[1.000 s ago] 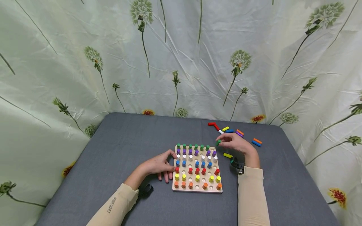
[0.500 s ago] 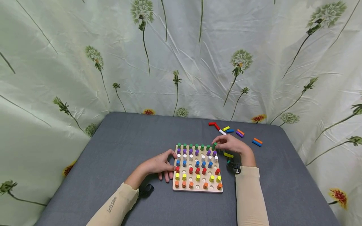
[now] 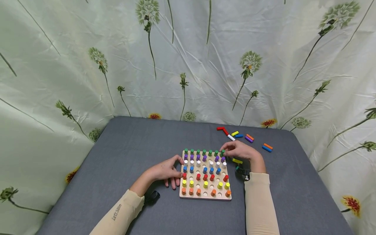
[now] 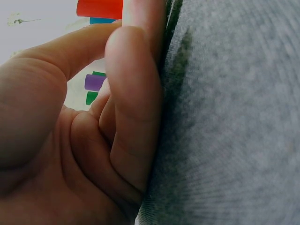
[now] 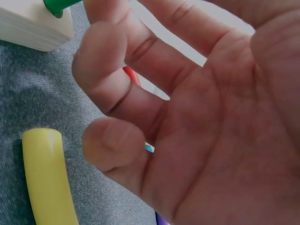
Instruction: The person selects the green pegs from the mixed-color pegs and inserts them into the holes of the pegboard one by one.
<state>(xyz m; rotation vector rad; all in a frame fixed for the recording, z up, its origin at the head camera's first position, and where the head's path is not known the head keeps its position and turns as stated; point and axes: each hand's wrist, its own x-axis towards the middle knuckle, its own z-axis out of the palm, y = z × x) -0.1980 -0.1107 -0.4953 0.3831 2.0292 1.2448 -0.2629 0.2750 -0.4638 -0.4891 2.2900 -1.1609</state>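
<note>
A square wooden pegboard point(image 3: 201, 187) lies on the grey surface, with coloured pegs standing in rows. At its far right corner my right hand point(image 3: 241, 150) pinches a green peg point(image 3: 222, 152), which stands at the end of the green row. The right wrist view shows that green peg point(image 5: 61, 3) with its lower end in a hole of the board; the pinching fingertips are cut off there. My left hand point(image 3: 164, 169) rests at the board's left edge, thumb near a red peg point(image 3: 184, 176) and index finger near a white one. Its other fingers hang loosely curled beside the board.
Loose pegs lie behind and right of the board: red point(image 3: 225, 132), white point(image 3: 231, 137), yellow point(image 3: 235, 133), blue point(image 3: 239, 136), purple point(image 3: 248, 139) and orange point(image 3: 268, 146). A yellow peg point(image 3: 237, 161) lies near my right wrist. A flowered curtain point(image 3: 164, 65) hangs behind.
My right hand has carried the green peg leftward to the board's far right corner, and the peg now sits lower there. My left hand has stayed at the board's edge.
</note>
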